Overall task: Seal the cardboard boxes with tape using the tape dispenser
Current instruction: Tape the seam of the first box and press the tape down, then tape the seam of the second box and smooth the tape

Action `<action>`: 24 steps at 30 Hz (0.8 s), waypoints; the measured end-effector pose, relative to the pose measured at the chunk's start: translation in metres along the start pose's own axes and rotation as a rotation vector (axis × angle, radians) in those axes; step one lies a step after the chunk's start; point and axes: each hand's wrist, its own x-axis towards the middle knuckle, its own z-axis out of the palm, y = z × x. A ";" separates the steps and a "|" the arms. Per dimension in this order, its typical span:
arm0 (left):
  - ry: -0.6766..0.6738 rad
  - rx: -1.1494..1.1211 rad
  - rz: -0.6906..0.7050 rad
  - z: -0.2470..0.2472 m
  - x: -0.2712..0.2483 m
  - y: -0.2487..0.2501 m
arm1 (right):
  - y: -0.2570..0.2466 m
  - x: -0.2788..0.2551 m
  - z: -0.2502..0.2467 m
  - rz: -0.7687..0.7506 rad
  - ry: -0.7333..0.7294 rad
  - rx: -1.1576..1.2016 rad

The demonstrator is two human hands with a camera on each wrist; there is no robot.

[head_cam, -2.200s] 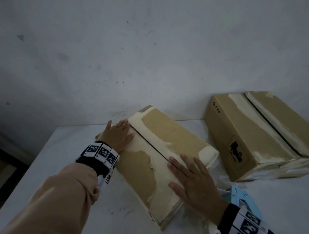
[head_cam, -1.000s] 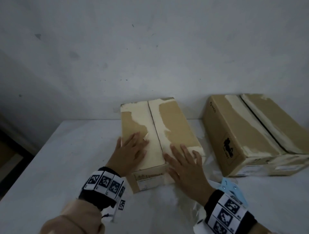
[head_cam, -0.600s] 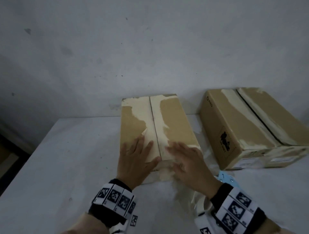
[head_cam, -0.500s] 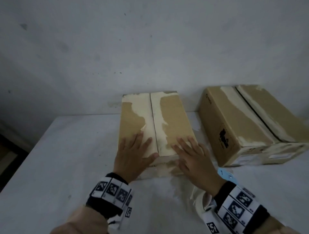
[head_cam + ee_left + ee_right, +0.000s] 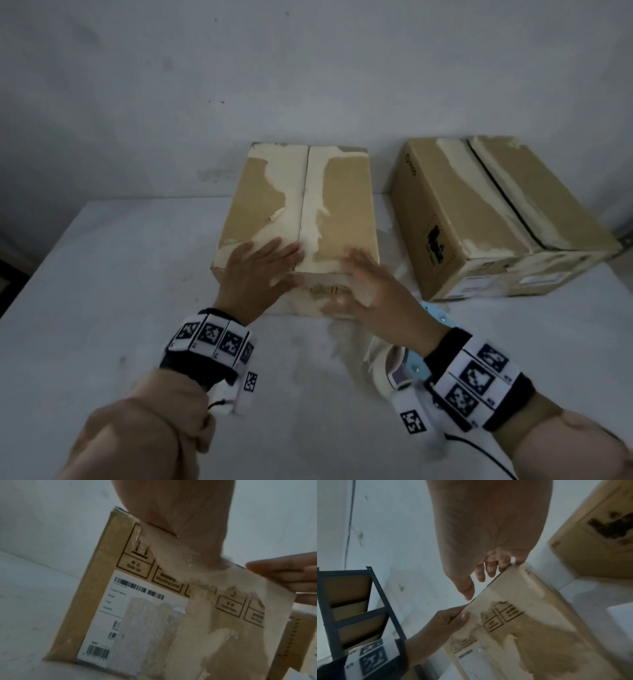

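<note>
A worn cardboard box [image 5: 337, 205] with torn tape traces along its closed centre seam lies lengthwise in front of me on the white table [image 5: 102, 308]. My left hand [image 5: 263, 270] rests flat on the near end of its top, the thumb over the front edge. My right hand [image 5: 370, 284], blurred, lies with relaxed fingers on the near right corner. The wrist views show the box's labelled front face [image 5: 120, 601] [image 5: 530, 628] under both hands [image 5: 171, 513] [image 5: 488, 527]. A light blue tape dispenser [image 5: 407, 366] with its roll lies on the table beneath my right wrist.
A second, larger cardboard box [image 5: 496, 212] [image 5: 599, 527] with an open seam stands to the right, close to the first. A white wall rises behind the table. A dark metal shelf rack [image 5: 351, 608] stands off to the left.
The box has turned from diagonal to lengthwise and straight in front of me. Both hands have slid back to its near end, the right one down to the near right corner.
</note>
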 end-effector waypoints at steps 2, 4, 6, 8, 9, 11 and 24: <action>0.007 0.024 -0.038 0.004 0.001 0.003 | 0.017 -0.015 -0.002 -0.027 0.085 0.085; 0.029 0.028 -0.052 0.009 -0.001 0.005 | 0.040 -0.038 0.002 -0.018 0.153 0.049; 0.042 0.023 -0.071 0.011 -0.003 0.008 | 0.064 -0.061 0.004 -0.009 0.204 -0.066; 0.062 0.015 -0.092 0.011 -0.003 0.011 | 0.086 -0.085 0.004 -0.004 0.231 -0.149; 0.067 0.005 -0.101 0.011 -0.003 0.013 | 0.095 -0.097 0.005 0.004 0.237 -0.175; 0.091 0.017 -0.127 0.014 -0.005 0.015 | 0.113 -0.121 0.008 0.016 0.209 -0.225; -0.024 -0.192 -0.499 -0.004 -0.009 0.036 | 0.145 -0.154 0.019 -0.022 0.124 -0.358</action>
